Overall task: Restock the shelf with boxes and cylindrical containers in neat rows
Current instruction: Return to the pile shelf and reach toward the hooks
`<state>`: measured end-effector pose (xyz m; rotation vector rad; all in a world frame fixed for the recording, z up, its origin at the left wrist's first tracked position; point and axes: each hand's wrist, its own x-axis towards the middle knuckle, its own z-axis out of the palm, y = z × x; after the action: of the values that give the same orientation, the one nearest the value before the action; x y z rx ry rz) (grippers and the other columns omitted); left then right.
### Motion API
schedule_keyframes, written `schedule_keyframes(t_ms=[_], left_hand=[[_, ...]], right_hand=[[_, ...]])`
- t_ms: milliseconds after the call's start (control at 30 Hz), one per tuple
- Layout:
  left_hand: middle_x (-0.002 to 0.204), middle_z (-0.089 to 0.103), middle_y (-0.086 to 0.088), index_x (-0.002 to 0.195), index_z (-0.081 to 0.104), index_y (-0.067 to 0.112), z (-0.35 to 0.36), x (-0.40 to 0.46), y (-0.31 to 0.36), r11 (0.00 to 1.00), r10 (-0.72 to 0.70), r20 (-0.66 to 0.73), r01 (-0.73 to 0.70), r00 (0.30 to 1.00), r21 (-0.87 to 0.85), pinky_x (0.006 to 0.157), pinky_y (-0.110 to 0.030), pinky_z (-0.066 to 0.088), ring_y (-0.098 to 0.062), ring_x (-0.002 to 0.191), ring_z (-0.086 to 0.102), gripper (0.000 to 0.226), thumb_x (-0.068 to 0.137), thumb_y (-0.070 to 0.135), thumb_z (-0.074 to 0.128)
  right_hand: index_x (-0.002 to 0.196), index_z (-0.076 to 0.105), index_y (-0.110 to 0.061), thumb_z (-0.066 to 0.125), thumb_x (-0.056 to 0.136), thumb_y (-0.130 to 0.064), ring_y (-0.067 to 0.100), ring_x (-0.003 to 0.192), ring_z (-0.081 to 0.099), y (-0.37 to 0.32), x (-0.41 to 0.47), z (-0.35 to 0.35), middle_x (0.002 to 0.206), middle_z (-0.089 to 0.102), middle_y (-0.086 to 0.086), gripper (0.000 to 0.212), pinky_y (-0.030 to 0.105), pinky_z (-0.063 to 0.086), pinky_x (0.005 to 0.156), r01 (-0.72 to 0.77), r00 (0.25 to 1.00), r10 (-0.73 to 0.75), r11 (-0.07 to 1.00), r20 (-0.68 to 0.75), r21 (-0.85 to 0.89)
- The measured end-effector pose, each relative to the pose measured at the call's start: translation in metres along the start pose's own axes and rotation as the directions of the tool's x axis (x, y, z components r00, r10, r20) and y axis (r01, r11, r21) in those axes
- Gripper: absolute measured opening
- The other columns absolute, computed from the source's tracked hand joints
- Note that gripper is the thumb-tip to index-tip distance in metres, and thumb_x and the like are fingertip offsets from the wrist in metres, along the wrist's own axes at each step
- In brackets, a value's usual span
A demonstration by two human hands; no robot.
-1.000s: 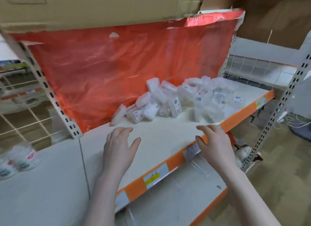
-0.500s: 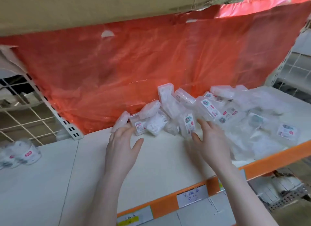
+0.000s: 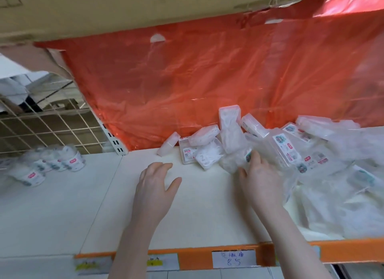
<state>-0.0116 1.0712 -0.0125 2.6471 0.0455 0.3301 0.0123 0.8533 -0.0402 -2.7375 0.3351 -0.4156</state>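
A heap of clear plastic boxes (image 3: 207,152) with small labels lies jumbled on the white shelf (image 3: 197,206), against a red plastic sheet. My right hand (image 3: 259,177) reaches into the heap's left side, and its fingers touch a clear box (image 3: 234,160) there; whether they grip it is hidden. My left hand (image 3: 158,185) hovers flat above the shelf, fingers spread, holding nothing, a little short of the nearest boxes. Several cylindrical containers (image 3: 52,164) with pink labels lie on the neighbouring shelf at the far left.
The red plastic sheet (image 3: 207,81) hangs behind the shelf under a cardboard overhang (image 3: 124,8). A wire grid (image 3: 41,129) backs the left bay. An orange front rail (image 3: 332,253) carries price labels. Bare shelf surface lies between my hands and the rail.
The view has moved closer and lower to the shelf. My right hand has gone from the front rail into the heap of boxes. My left hand has crept forward towards the boxes.
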Motion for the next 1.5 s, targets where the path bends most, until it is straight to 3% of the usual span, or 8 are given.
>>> schedule_keyframes(t_ms=[133,433,533,667,800,1033,1167,1500], left_hand=[[0.136,0.045,0.003,0.130,0.053,0.021,-0.005,-0.002,-0.007,1.000,0.001,-0.002,-0.001,1.000,-0.007,0.103,-0.027,0.028,-0.015,0.127,0.036,0.042,0.090,0.034,0.058],[0.134,0.046,0.005,0.130,0.054,0.020,-0.010,0.006,-0.023,0.999,0.036,-0.004,-0.036,0.999,-0.038,0.101,-0.025,0.030,-0.014,0.125,0.038,0.042,0.090,0.032,0.059],[0.133,0.047,0.004,0.129,0.055,0.018,-0.010,0.011,-0.028,0.997,0.047,-0.001,-0.047,0.999,-0.057,0.100,-0.025,0.030,-0.015,0.123,0.039,0.041,0.090,0.030,0.060],[0.132,0.048,0.004,0.129,0.054,0.018,-0.008,0.021,-0.030,0.995,0.072,0.000,-0.071,0.997,-0.070,0.098,-0.025,0.031,-0.016,0.122,0.041,0.041,0.090,0.030,0.060],[0.134,0.047,0.004,0.131,0.052,0.019,-0.004,0.035,-0.026,0.991,0.121,0.025,-0.119,0.992,-0.068,0.099,-0.026,0.031,-0.016,0.124,0.040,0.042,0.091,0.031,0.059],[0.132,0.050,0.001,0.127,0.056,0.021,0.011,0.072,0.004,0.964,0.255,0.071,-0.249,0.964,-0.091,0.103,-0.030,0.029,-0.020,0.131,0.037,0.039,0.091,0.035,0.057],[0.121,0.054,-0.004,0.123,0.057,0.022,0.019,0.098,0.031,0.968,0.251,0.111,-0.251,0.962,-0.008,0.098,-0.036,0.037,-0.027,0.117,0.046,0.041,0.090,0.046,0.052],[0.130,0.051,-0.008,0.130,0.047,0.020,0.040,0.126,0.056,0.936,0.247,0.304,-0.307,0.920,0.170,0.093,-0.039,0.037,-0.030,0.121,0.045,0.049,0.091,0.051,0.046]], right_hand=[[0.118,0.045,-0.011,0.056,0.088,-0.030,0.032,0.099,0.055,-0.001,0.002,0.000,0.110,0.058,0.010,0.037,0.036,0.040,0.073,0.036,0.999,-0.035,0.998,0.019,-0.049],[0.107,0.051,0.004,0.072,0.069,-0.014,0.040,0.091,0.053,-0.003,0.008,0.006,0.097,0.060,0.024,0.046,0.043,0.038,0.075,0.038,0.998,-0.038,0.999,-0.045,-0.012],[0.107,0.051,0.001,0.070,0.069,-0.021,0.037,0.097,0.048,-0.006,0.007,0.006,0.099,0.056,0.019,0.048,0.039,0.034,0.080,0.046,0.999,-0.047,0.998,-0.022,-0.053],[0.092,0.060,0.001,0.080,0.051,-0.020,0.038,0.079,0.051,-0.008,0.000,0.008,0.082,0.054,0.019,0.050,0.040,0.041,0.066,0.109,0.986,-0.107,0.994,-0.127,0.007],[0.100,0.060,-0.001,0.079,0.052,-0.014,0.038,0.079,0.053,-0.006,-0.007,0.004,0.086,0.050,0.015,0.053,0.037,0.043,0.064,0.132,0.981,-0.118,0.988,-0.155,0.082],[0.091,0.060,-0.001,0.076,0.038,-0.004,0.037,0.069,0.054,0.003,-0.016,-0.013,0.080,0.056,0.016,0.055,0.040,0.049,0.059,0.166,0.938,-0.164,0.986,-0.305,-0.019],[0.095,0.061,0.002,0.078,0.037,-0.006,0.039,0.069,0.055,0.010,-0.022,-0.021,0.081,0.058,0.017,0.061,0.041,0.050,0.059,0.164,0.929,-0.179,0.984,-0.324,-0.076],[0.106,0.060,0.004,0.077,0.036,-0.004,0.039,0.073,0.057,0.026,-0.029,-0.025,0.083,0.058,0.016,0.072,0.042,0.053,0.062,0.131,0.931,-0.155,0.987,-0.331,-0.094]])
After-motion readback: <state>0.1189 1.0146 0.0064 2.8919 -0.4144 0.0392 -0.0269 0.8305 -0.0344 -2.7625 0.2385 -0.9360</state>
